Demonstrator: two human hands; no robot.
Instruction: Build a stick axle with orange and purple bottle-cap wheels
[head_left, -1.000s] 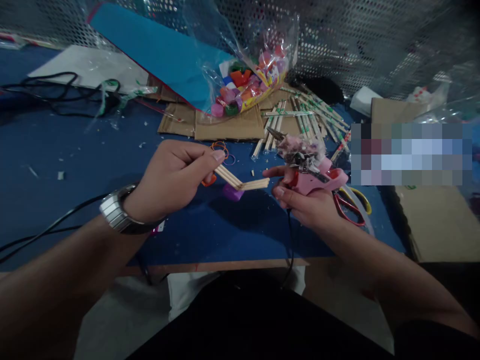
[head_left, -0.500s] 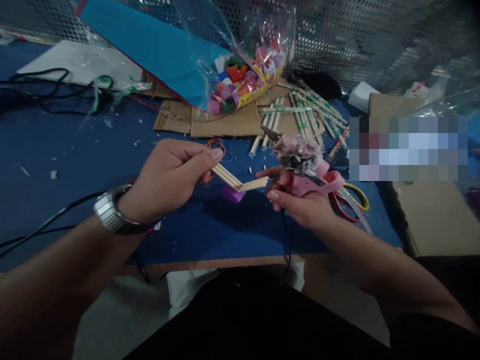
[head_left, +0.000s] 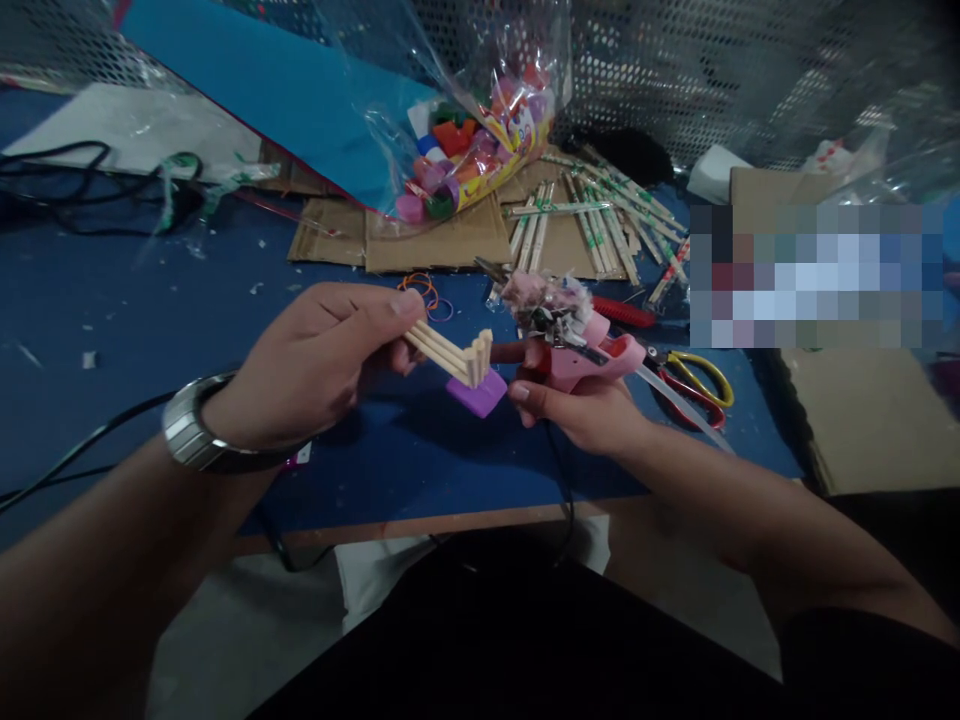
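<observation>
My left hand point(head_left: 322, 345) is closed, thumb and fingers pinching a small piece of pale wooden sticks point(head_left: 442, 350), several side by side with short ends bent upward. Right below the bent ends shows a purple flat-sided piece point(head_left: 478, 394); whether it touches the sticks I cannot tell. My right hand point(head_left: 577, 405) is wrapped round a pink glue gun point(head_left: 581, 365), its front crusted with grey and pink fluff and its nozzle pointing left. A clear glue stick point(head_left: 686, 408) trails from the gun's back.
Scissors or pliers with red and yellow handles point(head_left: 705, 378) lie right of the glue gun. Wrapped chopsticks point(head_left: 600, 225) and a bag of colourful tubs point(head_left: 480, 150) rest on cardboard point(head_left: 435, 250). Rubber bands point(head_left: 420, 290) lie behind my left hand. Black cables point(head_left: 82, 440) cross the left side.
The stick piece has turned in my left hand, so its short ends now point up instead of rightward. The glue gun has shifted slightly left. More of the purple piece shows.
</observation>
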